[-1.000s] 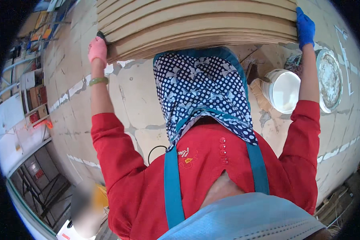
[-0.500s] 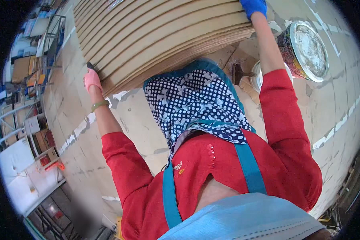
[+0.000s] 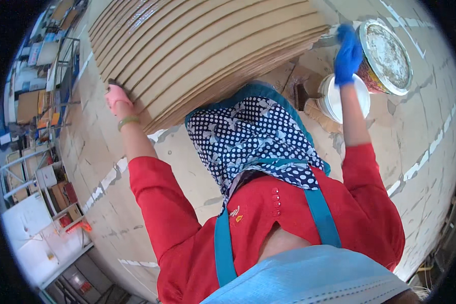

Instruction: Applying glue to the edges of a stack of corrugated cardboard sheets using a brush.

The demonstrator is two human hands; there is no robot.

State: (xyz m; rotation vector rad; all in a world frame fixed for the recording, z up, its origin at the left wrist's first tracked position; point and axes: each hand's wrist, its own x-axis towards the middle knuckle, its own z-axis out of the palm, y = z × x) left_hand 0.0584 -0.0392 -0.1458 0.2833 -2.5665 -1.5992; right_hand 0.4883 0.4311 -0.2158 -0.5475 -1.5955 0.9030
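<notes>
A thick stack of tan cardboard sheets (image 3: 202, 55) lies before me, its upper sheets fanned out in overlapping steps. A shiny patch shows near its far left part. My left hand (image 3: 118, 99), in a pink glove with a dark fingertip, is closed at the stack's left edge. My right hand (image 3: 347, 55), in a blue glove, is off the stack at the right, above the rim of a white bucket (image 3: 359, 99). Its fingers are smeared by motion, and I cannot make out anything in them. A brown brush-like tool (image 3: 301, 96) sits beside the white bucket.
A large tub with a whitish, stained top (image 3: 387, 55) stands behind the white bucket. Brown cardboard (image 3: 321, 114) lies under that bucket. Metal racks (image 3: 28, 167) with boxes and papers line the left side. White tape lines (image 3: 423, 162) mark the pale floor.
My right hand has let go of the stack's far right corner and moved right and nearer, toward the buckets. My left hand stays at the left edge.
</notes>
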